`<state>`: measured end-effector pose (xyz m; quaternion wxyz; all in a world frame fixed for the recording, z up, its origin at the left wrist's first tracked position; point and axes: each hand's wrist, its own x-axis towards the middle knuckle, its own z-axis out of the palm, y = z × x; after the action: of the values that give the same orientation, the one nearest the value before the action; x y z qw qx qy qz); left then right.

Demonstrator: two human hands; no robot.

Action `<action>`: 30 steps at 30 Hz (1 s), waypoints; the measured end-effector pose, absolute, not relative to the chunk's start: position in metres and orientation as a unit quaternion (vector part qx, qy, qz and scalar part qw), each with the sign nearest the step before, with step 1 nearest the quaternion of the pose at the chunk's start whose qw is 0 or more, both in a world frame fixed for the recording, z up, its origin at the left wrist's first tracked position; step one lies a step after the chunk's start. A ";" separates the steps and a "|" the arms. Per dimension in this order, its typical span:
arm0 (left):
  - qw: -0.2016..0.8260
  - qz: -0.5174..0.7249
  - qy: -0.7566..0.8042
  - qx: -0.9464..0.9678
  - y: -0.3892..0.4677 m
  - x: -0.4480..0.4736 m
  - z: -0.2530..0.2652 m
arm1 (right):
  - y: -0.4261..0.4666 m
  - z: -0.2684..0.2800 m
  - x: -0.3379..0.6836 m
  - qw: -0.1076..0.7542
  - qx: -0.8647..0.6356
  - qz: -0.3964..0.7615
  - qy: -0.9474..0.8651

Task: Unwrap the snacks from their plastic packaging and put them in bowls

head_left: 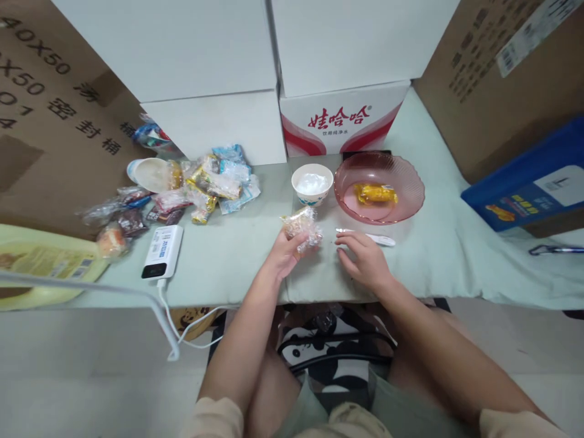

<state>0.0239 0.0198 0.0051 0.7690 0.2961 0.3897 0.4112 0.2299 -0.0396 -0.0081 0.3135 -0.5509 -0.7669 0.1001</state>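
Note:
My left hand (285,254) is closed around a crinkled clear-and-gold snack wrapper (306,226), held above the table in front of the paper cup. Whether food is inside it I cannot make out. My right hand (364,260) rests low over the table with its fingers apart and nothing visible in them. Just beyond its fingertips lies a slim white-handled knife (381,239); contact with it is unclear. Behind my hands stands a patterned paper cup (312,199) with clear plastic inside. A pink glass bowl (410,201) beside it contains a yellow wrapped snack (376,194).
At left lie several wrapped snacks (210,182), a tipped paper cup (157,175) and a white power bank (163,250) with a cable. White cartons (344,118) stand behind. Cardboard boxes flank the table, with a blue package (529,182) at right.

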 end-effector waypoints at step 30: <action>0.618 0.565 0.425 0.343 0.026 0.023 -0.012 | -0.046 0.002 0.243 0.252 -0.596 0.388 -0.656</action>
<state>0.0225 0.0262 -0.0123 0.6181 0.3427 0.4254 0.5652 0.2428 -0.0463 0.0022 0.2515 -0.5965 -0.6559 0.3882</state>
